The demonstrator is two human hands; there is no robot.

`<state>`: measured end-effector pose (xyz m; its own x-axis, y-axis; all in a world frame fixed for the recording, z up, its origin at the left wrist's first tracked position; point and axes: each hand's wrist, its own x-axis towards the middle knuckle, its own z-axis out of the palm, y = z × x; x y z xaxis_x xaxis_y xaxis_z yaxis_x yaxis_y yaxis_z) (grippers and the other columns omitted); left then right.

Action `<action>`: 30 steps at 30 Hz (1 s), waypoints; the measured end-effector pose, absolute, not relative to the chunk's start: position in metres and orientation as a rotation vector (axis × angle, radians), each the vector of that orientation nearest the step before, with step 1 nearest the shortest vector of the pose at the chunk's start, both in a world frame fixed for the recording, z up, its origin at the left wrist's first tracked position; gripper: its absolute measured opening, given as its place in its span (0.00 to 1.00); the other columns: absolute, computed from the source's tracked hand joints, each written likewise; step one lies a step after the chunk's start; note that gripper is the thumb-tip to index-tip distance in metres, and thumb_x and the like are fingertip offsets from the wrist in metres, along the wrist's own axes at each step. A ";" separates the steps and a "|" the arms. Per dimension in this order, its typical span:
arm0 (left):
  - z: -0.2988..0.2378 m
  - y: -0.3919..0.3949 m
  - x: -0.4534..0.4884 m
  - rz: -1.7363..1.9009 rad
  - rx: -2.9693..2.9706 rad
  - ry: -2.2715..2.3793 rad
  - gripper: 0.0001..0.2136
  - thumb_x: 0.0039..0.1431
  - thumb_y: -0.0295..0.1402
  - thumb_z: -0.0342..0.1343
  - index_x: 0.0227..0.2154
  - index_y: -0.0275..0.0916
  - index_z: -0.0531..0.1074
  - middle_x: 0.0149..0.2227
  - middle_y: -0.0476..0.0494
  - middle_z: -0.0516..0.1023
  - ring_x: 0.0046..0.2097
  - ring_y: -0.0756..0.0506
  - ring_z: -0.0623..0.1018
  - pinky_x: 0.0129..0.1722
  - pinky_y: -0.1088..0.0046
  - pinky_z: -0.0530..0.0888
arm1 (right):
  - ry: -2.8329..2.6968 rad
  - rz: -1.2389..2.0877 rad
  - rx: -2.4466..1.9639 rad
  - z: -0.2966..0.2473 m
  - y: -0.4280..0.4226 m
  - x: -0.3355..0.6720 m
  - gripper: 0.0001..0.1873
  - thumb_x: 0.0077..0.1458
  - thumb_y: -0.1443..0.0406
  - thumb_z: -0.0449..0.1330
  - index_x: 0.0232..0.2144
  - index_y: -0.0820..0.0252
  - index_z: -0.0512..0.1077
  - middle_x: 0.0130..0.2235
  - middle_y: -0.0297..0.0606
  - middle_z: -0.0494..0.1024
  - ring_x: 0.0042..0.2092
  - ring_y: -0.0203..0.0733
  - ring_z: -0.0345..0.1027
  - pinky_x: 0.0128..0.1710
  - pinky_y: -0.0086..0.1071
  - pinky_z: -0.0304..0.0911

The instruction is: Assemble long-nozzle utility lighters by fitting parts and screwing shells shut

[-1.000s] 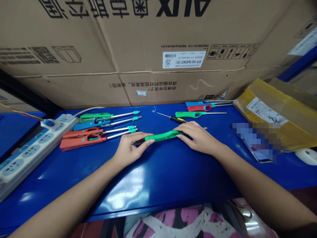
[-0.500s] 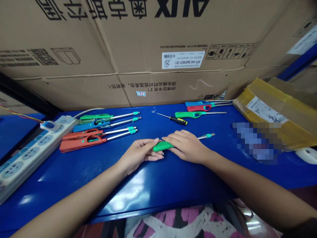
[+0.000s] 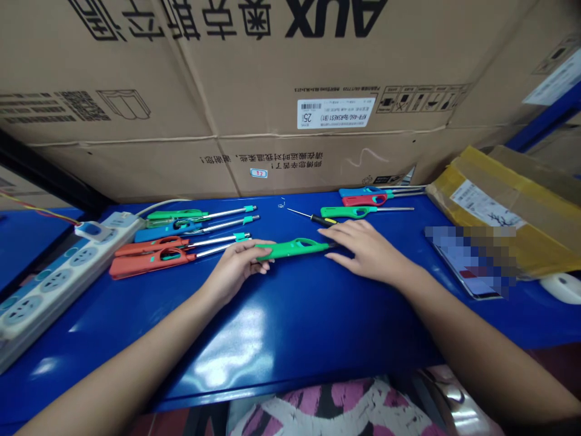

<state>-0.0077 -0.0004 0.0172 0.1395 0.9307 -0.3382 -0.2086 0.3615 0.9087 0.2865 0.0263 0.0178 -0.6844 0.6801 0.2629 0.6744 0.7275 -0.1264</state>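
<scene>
A green long-neck lighter [image 3: 295, 248] lies across the middle of the blue table [image 3: 281, 327]. My left hand [image 3: 236, 269] is closed on its handle end, thumb on top. My right hand [image 3: 365, 251] covers the metal neck end with fingers stretched out, resting on it. A small black and yellow screwdriver [image 3: 318, 218] lies just behind my right hand.
Several red, blue and green lighters [image 3: 181, 236] lie in a row at the left, next to a white power strip [image 3: 49, 278]. Three more lighters [image 3: 367, 200] lie at the back right. Large cardboard boxes [image 3: 272, 91] wall the back; a taped parcel [image 3: 503, 206] sits right.
The green lighter has moved left and away from me with both hands. My right hand has slid from the handle toward the neck end, fingers now stretched out.
</scene>
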 end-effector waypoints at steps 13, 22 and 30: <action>0.016 0.008 -0.019 1.103 0.858 1.076 0.15 0.47 0.34 0.63 0.37 0.31 0.79 0.25 0.43 0.81 0.25 0.49 0.79 0.26 0.77 0.76 | -2.643 0.111 -1.138 0.028 0.039 0.305 0.09 0.64 0.62 0.60 0.40 0.62 0.76 0.40 0.44 0.80 0.42 0.50 0.75 0.45 0.43 0.69; 0.012 -0.011 0.005 0.758 1.135 1.087 0.21 0.50 0.44 0.70 0.41 0.33 0.80 0.31 0.40 0.85 0.27 0.47 0.82 0.29 0.75 0.80 | -2.580 0.173 -0.939 0.018 0.019 0.279 0.09 0.67 0.60 0.56 0.40 0.59 0.73 0.40 0.41 0.79 0.39 0.43 0.75 0.39 0.35 0.67; 0.008 -0.008 -0.002 0.834 1.088 1.122 0.19 0.49 0.44 0.70 0.38 0.33 0.81 0.30 0.39 0.85 0.21 0.49 0.78 0.21 0.76 0.76 | -2.579 0.254 -0.899 0.015 0.018 0.276 0.12 0.68 0.61 0.54 0.47 0.59 0.74 0.44 0.44 0.80 0.45 0.45 0.76 0.44 0.37 0.71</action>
